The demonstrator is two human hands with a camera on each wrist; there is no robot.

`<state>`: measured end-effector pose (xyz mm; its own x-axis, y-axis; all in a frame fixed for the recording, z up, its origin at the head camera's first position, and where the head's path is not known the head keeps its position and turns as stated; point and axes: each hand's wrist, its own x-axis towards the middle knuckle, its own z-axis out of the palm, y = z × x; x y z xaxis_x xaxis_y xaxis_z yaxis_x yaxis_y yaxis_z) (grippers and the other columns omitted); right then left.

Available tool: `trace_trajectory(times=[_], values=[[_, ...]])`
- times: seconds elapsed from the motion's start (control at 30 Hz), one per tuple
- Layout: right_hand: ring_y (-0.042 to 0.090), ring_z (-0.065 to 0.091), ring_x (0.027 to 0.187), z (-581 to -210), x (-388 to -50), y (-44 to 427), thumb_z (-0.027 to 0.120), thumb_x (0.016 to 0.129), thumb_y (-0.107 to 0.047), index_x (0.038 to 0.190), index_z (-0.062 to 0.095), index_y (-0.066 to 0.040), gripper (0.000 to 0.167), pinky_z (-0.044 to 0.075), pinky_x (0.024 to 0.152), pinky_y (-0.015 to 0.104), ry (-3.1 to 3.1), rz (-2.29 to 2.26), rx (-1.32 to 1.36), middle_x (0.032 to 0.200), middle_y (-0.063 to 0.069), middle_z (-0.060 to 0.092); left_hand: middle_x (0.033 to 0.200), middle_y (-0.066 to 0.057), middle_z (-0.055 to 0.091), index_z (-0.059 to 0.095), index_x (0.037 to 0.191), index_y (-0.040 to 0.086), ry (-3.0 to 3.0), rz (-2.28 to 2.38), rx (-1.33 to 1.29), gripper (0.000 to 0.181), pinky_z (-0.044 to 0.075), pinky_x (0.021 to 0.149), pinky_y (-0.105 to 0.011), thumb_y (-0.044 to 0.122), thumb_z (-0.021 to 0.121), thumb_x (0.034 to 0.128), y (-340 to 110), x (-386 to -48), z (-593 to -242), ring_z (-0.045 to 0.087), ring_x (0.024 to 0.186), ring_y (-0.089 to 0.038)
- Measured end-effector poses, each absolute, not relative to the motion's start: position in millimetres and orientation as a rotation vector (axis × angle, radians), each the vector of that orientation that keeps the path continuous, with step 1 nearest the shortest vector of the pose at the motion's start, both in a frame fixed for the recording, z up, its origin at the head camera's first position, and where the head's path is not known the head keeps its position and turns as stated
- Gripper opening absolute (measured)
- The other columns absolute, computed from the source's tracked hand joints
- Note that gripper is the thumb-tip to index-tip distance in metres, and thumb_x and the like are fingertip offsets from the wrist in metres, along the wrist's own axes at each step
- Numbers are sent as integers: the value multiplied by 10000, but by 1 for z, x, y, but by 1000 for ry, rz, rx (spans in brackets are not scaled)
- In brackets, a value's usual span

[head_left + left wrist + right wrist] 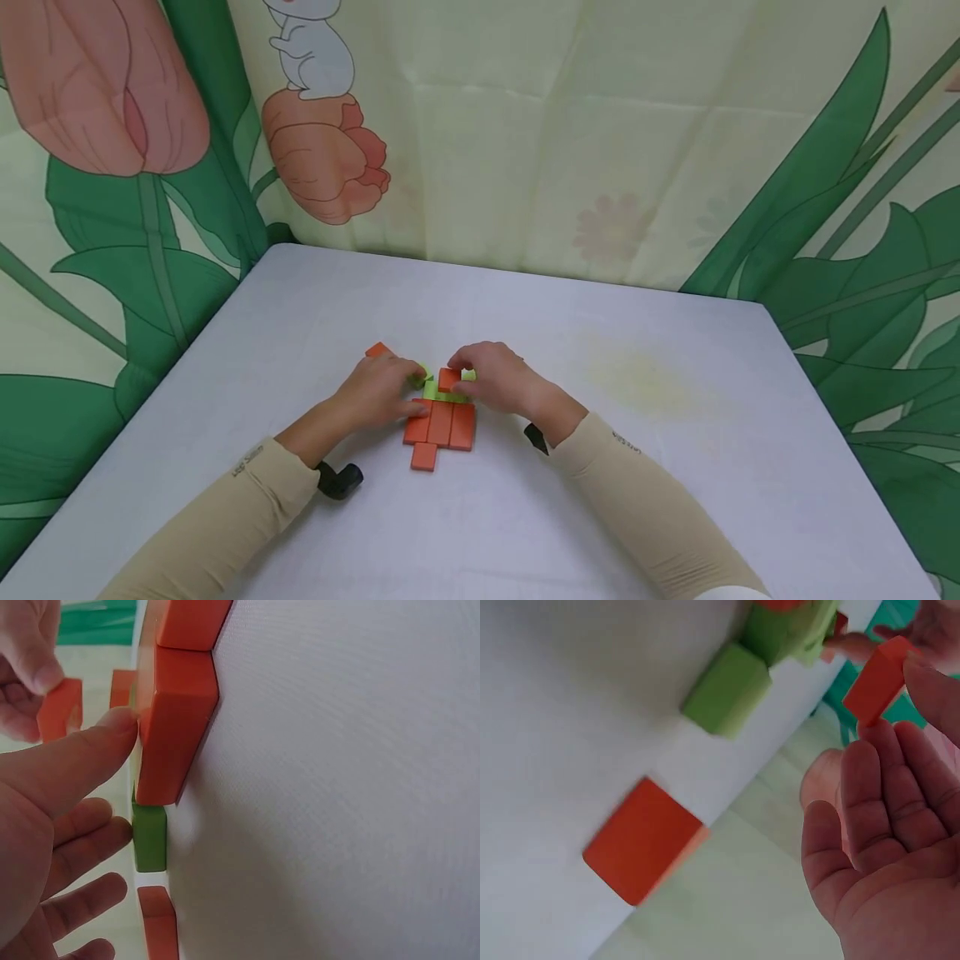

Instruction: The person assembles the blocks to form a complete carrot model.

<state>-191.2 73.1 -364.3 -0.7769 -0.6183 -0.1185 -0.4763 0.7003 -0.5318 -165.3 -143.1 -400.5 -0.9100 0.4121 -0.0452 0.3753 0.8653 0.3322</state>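
Between the thumb and fingers of my right hand (501, 380) is a small orange block (449, 380), held just above a row of green blocks (454, 398). In the right wrist view the pinched orange block (876, 681) is tilted. My left hand (381, 390) lies at the left side of the arrangement. Its thumb touches the long orange blocks (440, 423), which stand side by side, and its loosely spread fingers are by a green block (150, 838). One small orange block (423, 457) adjoins the near edge of the long ones.
Another orange block (377, 347) lies beyond my left hand. In the right wrist view, a separate orange block (643, 841) and a green block (727, 690) sit on the white table (675, 467). A floral curtain (525, 150) hangs behind the table.
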Motion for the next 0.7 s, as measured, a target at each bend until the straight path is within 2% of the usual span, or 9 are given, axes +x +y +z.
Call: trace_trajectory(times=[0.2,0.47,0.7], values=[[207,617,1040,-368,-173,73,732,927,-169,1183,706,-52,283,497,892,321,2603,-706,-911,1087,22,701,1096,-21,699,715,1167,96,2933,475,631,459,434,956,-515,353,847,810,-145,-165,-400,558,1127,-291],[132,582,866,-374,-154,79,759,907,-196,1108,724,-73,238,499,762,262,2595,-665,-952,951,-37,675,1134,-23,697,710,1183,103,2932,456,614,468,403,972,-528,352,847,811,-145,-164,-397,548,1163,-307],[135,550,882,-379,-136,85,780,887,-216,1072,722,-90,231,482,795,284,2591,-644,-971,904,-71,640,1129,-12,701,712,1191,105,2934,457,645,480,404,965,-534,362,845,809,-144,-165,-396,546,1172,-312]])
